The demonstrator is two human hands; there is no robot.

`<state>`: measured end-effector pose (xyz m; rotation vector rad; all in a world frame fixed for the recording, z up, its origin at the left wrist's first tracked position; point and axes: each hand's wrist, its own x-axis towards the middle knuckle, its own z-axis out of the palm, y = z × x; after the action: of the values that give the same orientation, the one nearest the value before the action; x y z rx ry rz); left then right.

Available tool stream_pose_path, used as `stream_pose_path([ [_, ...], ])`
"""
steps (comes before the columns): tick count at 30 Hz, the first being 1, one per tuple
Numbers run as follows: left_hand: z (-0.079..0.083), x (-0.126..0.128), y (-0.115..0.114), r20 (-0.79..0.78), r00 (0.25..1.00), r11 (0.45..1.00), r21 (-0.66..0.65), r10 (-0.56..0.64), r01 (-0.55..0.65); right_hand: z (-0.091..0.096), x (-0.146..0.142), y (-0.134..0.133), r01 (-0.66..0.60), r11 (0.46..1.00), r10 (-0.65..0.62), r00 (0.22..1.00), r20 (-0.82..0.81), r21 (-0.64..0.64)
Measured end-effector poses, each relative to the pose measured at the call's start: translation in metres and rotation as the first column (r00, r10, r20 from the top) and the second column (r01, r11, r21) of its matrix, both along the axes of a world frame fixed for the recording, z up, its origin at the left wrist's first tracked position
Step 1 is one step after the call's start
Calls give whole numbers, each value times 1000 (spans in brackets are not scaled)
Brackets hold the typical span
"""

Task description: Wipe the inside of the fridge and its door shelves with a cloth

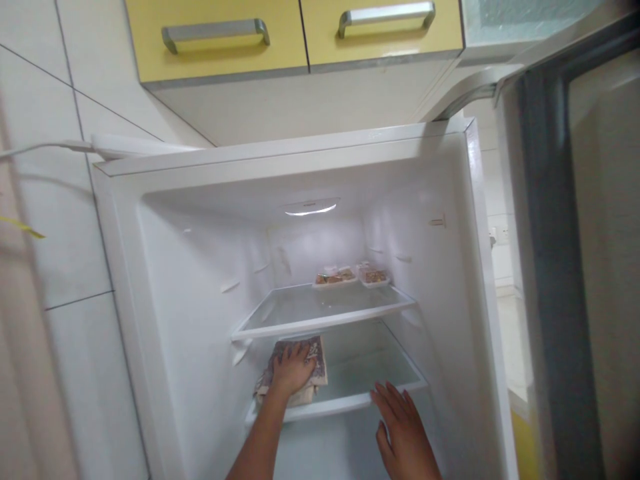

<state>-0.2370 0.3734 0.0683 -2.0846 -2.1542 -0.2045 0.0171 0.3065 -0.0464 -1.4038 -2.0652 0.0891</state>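
One fridge (190, 300), door open. Two yellow cabinet doors (220, 40) well above the hands. Two glass shelves (320, 320). One cloth (321, 370) on the lower shelf, under the left hand (293, 368), which lies palm flat with fingers spread, not gripping. Right hand (405, 427) released, its fingertips at that shelf's front edge. Two food trays (335, 277) on the upper shelf, beyond both hands.

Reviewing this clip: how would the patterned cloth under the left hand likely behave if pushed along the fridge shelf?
Probably floppy: the patterned cloth lies folded and rumpled under the left hand, so it would likely bunch rather than slide as one piece. It looks thin, so likely light. On the smooth clear shelf it may slip easily.
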Motion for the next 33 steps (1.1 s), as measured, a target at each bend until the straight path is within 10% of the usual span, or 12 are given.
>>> stream_pose_path([
  [6, -11, 67, 11, 110, 989, 994, -36, -96, 101, -27, -3, 26, 19, 965, -4, 998, -59, 262],
  [11, -24, 146, 15, 186, 955, 971, -31, -229, 239, -65, 3, 30, 204, 781, -80, 970, -228, 590],
  [17, -27, 201, 19, 257, 933, 961, -46, -253, 273, -76, 34, 23, 315, 776, -147, 933, -328, 547],
  [24, -21, 150, 12, 259, 917, 953, 63, -304, 298, -39, 7, 13, 244, 876, -85, 927, -365, 416],
  [33, -20, 40, -35, 201, 965, 980, 138, -170, 144, 71, -73, 41, -67, 993, 70, 997, -26, 100],
])
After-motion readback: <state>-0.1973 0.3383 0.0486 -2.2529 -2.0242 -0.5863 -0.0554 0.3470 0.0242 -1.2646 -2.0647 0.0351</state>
